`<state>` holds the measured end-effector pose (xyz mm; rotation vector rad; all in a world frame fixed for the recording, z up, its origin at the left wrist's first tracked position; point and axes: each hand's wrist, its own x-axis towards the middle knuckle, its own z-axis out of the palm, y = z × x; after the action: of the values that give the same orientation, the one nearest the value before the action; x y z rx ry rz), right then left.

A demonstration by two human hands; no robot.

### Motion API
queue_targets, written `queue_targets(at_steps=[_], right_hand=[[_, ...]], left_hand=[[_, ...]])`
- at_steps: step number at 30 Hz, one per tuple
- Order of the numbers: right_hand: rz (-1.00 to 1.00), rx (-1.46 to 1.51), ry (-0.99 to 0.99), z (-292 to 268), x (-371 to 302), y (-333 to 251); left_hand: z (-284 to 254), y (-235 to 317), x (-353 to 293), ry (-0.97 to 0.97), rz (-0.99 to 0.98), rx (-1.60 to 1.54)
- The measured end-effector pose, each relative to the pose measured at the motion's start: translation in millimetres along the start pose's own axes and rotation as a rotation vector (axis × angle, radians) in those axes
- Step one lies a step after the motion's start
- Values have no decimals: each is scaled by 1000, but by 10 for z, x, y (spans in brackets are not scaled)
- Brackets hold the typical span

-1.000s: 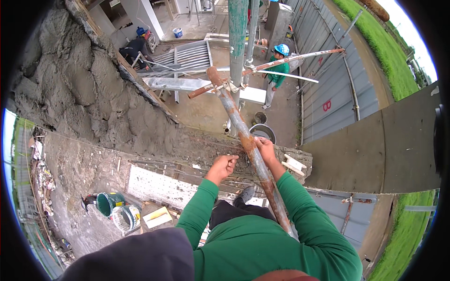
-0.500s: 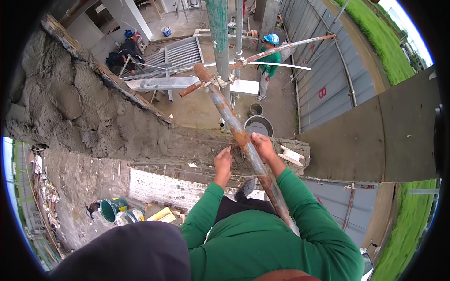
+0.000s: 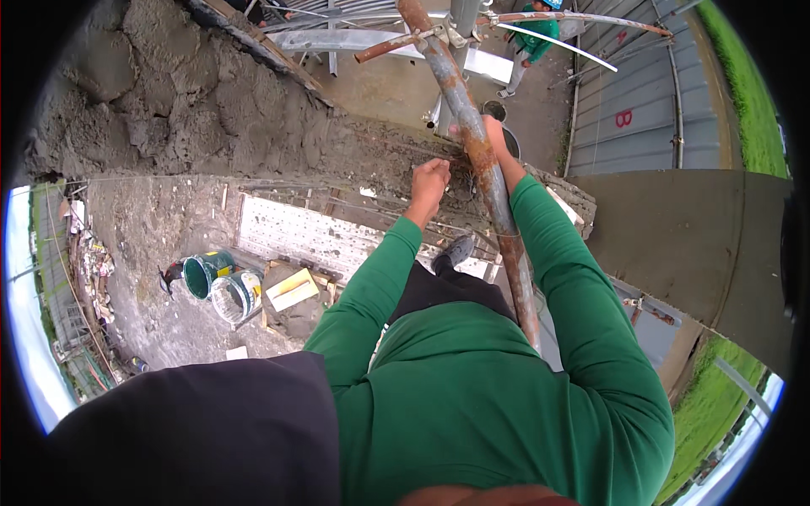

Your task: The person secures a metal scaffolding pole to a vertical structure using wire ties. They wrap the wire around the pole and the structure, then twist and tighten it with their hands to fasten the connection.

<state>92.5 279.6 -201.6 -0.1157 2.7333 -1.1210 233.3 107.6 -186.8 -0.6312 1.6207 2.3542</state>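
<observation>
Closed in a pinch, my left hand is over the mortar-smeared wall top, left of a rusty metal pipe. What it holds, if anything, is too small to make out. My right hand reaches behind the pipe near the far edge of the wall top. The pipe hides part of its fingers; some fingertips show on the pipe's left side. A pale hand tool lies on the wall top beyond my right forearm, partly covered by the sleeve.
Thick wet mortar covers the wall at left. Below are a white spattered plank, a green bucket, a pale bucket and a yellow-faced float. Beyond the wall stands a co-worker in green. Pipes cross ahead.
The view has tipped nearer, so the wall and pipe sit higher in it. My right hand has moved from the pipe's right side to behind it. My left hand stays pinched.
</observation>
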Motion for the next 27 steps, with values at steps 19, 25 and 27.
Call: queue_targets(at_steps=[19, 25, 27], right_hand=[[17, 454, -362, 11, -173, -147], [-237, 281, -529, 137, -81, 72], [-495, 209, -493, 146, -9, 193]], left_hand=[[-65, 165, -78, -18, -14, -14], [-51, 151, -87, 3, 34, -37], [-50, 191, -74, 18, 17, -40]])
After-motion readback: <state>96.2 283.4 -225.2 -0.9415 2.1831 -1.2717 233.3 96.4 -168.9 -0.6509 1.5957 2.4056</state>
